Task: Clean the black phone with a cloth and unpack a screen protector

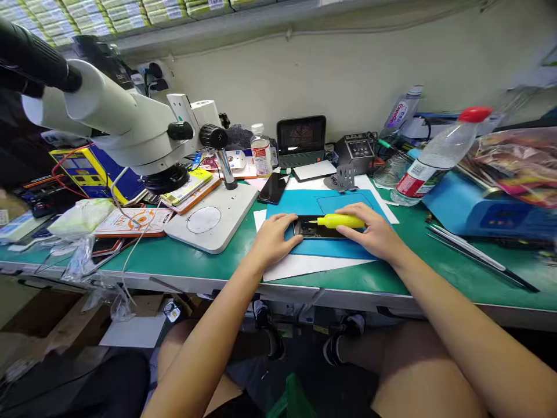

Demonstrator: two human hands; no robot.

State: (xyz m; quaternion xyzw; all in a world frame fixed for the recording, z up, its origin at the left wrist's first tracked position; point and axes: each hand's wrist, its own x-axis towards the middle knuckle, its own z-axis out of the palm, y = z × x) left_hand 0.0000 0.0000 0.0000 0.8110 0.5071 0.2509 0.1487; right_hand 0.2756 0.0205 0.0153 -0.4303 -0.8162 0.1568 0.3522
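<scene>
Flat black phone, glossy and rectangular, lying on a smooth blue mat over white paper on the green bench. Left hand pressing down at the phone's left end, fingers curled loosely on its edge; right hand clasping a slim yellow bottle, nozzle laid across the phone. Beyond: white microscope on its rounded base, clear water bottle with red cap, tweezers to the right.

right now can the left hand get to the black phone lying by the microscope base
Probably yes. The left hand rests on the phone being worked on; the black phone lies just beyond it on the bench, with nothing visible between them.
</scene>
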